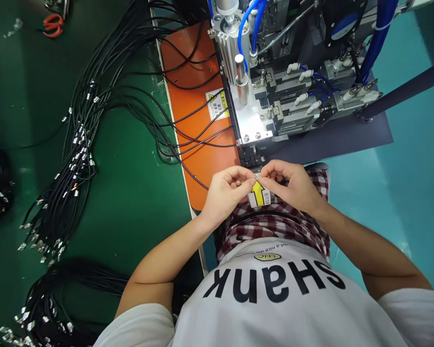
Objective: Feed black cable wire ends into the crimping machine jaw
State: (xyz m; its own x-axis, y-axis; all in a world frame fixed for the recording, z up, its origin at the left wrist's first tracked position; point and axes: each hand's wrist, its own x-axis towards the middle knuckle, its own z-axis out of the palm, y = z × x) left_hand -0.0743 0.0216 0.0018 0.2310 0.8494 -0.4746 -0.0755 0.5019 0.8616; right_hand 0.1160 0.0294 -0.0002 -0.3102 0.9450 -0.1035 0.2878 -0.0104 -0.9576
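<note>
My left hand (228,191) and my right hand (290,185) meet at the near end of the machine's dark track. Thumb and forefinger are pinched together on each. Between the fingertips is a small silvery connector (257,177), mostly covered, so its exact shape is hard to make out. A black cable (198,181) runs across the orange plate (202,166) toward my left hand. Right below the fingertips is a white label with a yellow arrow (259,193). Several other cables lead over the plate into the track.
The machine (255,123), with metal cylinders and blue air tubes (243,33), stands just beyond my hands. Bundles of black cables with silvery ends (81,140) lie on the green table (130,193) at left. Red-handled pliers (53,25) lie at the far left.
</note>
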